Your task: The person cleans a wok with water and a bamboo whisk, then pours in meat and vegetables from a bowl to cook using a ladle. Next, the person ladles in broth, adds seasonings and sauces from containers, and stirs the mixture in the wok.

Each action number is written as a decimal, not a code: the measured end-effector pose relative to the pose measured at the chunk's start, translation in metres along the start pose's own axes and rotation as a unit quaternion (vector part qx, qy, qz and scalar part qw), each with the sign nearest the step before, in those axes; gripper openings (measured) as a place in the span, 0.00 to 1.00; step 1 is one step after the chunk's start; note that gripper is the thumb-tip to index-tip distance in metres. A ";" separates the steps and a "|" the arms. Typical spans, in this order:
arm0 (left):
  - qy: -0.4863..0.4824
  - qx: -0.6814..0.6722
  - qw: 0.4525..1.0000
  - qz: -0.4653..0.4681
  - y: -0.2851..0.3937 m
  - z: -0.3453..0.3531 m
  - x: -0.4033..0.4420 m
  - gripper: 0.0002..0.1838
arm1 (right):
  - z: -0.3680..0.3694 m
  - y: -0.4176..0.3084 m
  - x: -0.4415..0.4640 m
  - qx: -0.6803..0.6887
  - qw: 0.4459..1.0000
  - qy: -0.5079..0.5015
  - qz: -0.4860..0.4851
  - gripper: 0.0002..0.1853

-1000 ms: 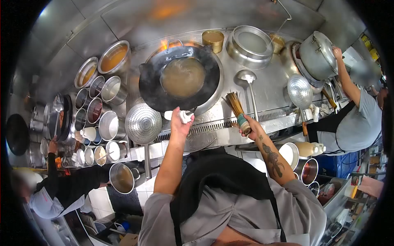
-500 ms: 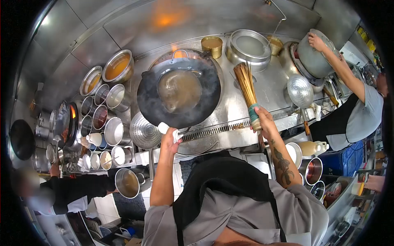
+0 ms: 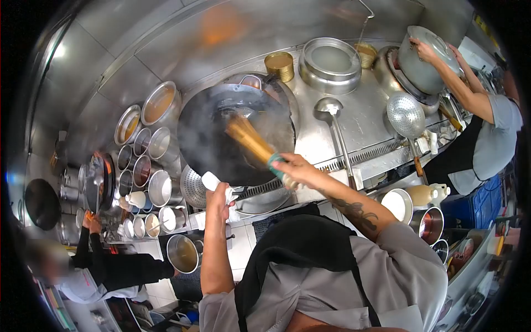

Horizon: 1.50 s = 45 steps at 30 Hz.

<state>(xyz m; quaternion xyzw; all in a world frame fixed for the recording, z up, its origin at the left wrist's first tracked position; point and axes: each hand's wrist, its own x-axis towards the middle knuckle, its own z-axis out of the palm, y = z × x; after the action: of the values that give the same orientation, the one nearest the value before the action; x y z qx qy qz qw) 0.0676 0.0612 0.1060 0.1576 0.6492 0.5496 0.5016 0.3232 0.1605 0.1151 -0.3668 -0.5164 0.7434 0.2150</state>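
Angling a bamboo brush [image 3: 251,139] over the wok [image 3: 202,146]
From the right grip [image 3: 297,168], wrapped round its bound end, bristles point toward ten o'clock; the left grip [image 3: 218,202] clutches white cloth [image 3: 211,181] at the wok's seven o'clock.

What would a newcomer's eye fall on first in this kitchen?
Probably the big dark wok, steaming in front of the person, with the stick brush in the right hand slanting over it. The left hand grips a white cloth at its near edge. Far right, a co-worker handles a tilted grey pot.
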 end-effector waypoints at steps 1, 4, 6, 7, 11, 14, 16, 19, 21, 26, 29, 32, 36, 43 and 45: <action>0.004 0.012 1.000 0.016 0.002 0.004 -0.002 0.07 | 0.010 0.000 0.006 0.000 1.000 0.004 0.019 0.28; 0.026 0.045 0.998 0.042 0.011 0.019 -0.006 0.08 | 0.026 0.004 0.026 -0.046 0.999 -0.009 -0.025 0.25; 0.039 0.069 0.995 0.061 0.018 0.028 -0.012 0.09 | 0.035 0.020 0.054 -0.071 0.992 0.002 -0.104 0.23; 0.042 0.084 0.993 0.075 0.024 0.034 -0.015 0.09 | 0.038 0.044 0.081 -0.111 0.973 0.036 -0.198 0.22; 0.079 0.122 0.981 0.131 0.031 0.049 -0.009 0.10 | 0.032 -0.017 0.088 -0.027 0.997 -0.010 -0.068 0.21; 0.076 0.145 0.969 0.183 0.043 0.062 -0.015 0.15 | 0.014 -0.051 0.115 -0.022 0.999 0.027 -0.032 0.23; 0.073 0.158 0.951 0.256 0.035 0.061 -0.002 0.22 | -0.010 -0.073 0.136 -0.016 0.997 0.066 -0.030 0.24; 0.071 0.206 0.909 0.354 0.036 0.071 -0.005 0.28 | -0.047 -0.107 0.140 0.045 0.993 0.105 -0.039 0.20; 0.084 0.255 0.896 0.354 0.057 0.097 -0.044 0.28 | -0.068 -0.124 0.126 0.083 0.990 0.113 -0.026 0.19; 0.031 0.268 0.869 0.414 0.057 0.113 -0.063 0.28 | -0.067 -0.125 0.093 0.125 0.979 0.145 -0.074 0.17; 0.072 0.296 0.848 0.433 0.052 0.112 -0.057 0.29 | -0.044 -0.104 0.080 0.067 0.982 0.136 -0.115 0.18; 0.065 0.279 0.854 0.433 0.047 0.098 -0.041 0.31 | -0.006 -0.015 0.059 -0.185 0.913 0.118 -0.343 0.25; 0.111 0.242 0.873 0.408 0.045 0.083 -0.029 0.30 | -0.045 0.107 0.012 -0.376 0.903 0.072 -0.194 0.33; 0.124 0.235 0.877 0.400 0.037 0.069 -0.027 0.29 | -0.118 0.055 0.043 -0.350 0.873 0.293 -0.172 0.28; 0.131 0.239 0.878 0.394 0.038 0.074 -0.033 0.30 | -0.078 0.031 0.057 -0.302 0.902 0.250 -0.182 0.29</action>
<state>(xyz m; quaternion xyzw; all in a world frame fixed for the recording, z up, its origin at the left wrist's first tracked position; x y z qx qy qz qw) 0.1305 0.0910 0.1631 0.4422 0.7049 0.5452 0.1013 0.3485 0.2364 0.0521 -0.4878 -0.7029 0.3834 0.3478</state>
